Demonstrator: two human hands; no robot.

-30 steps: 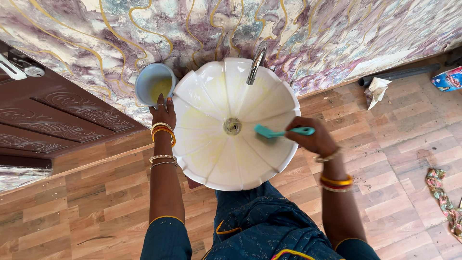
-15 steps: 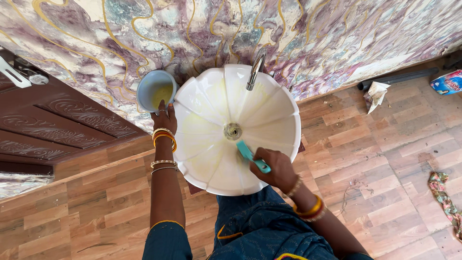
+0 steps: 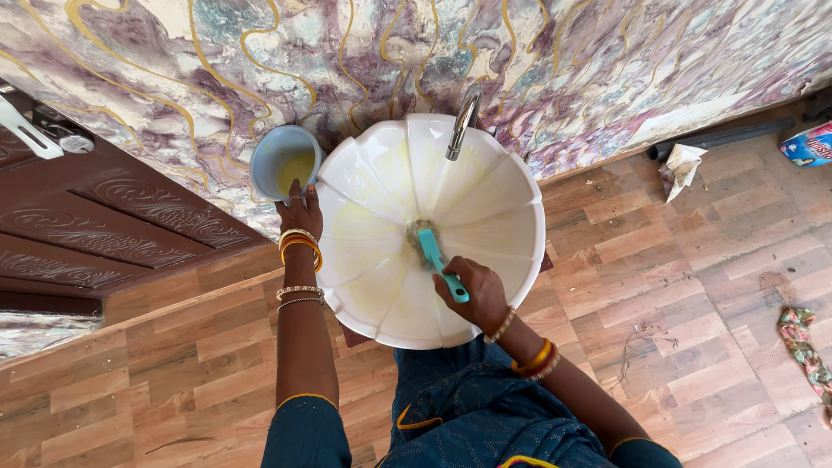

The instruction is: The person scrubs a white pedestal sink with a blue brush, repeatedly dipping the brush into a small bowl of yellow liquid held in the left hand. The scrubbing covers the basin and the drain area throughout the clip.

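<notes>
A marbled purple-and-gold wall [image 3: 537, 61] is rising behind a white scalloped basin [image 3: 503, 186], with wood-look floor tiles [image 3: 693, 286] spreading out below and a dark carved door [image 3: 95, 234] standing at the left. The right hand [image 3: 472, 293] is closed around the handle of a teal brush [image 3: 440, 263], and the brush head is pressing down right over the drain at the bottom of the bowl. The left hand [image 3: 300, 208] is gripping a pale blue mug [image 3: 284, 162] at its near rim, just beside the basin's edge — yellowish liquid is sitting inside it. The two hands are well apart. Yellow streaks are showing on the basin's ribs, so the scrubbing looks to be mid-way, working at the centre. The next move, by my reading, is calling for short firm strokes outward from the drain along each rib — keeping the mug level meanwhile. A chrome tap [image 3: 462, 121] is hanging over the back rim.
</notes>
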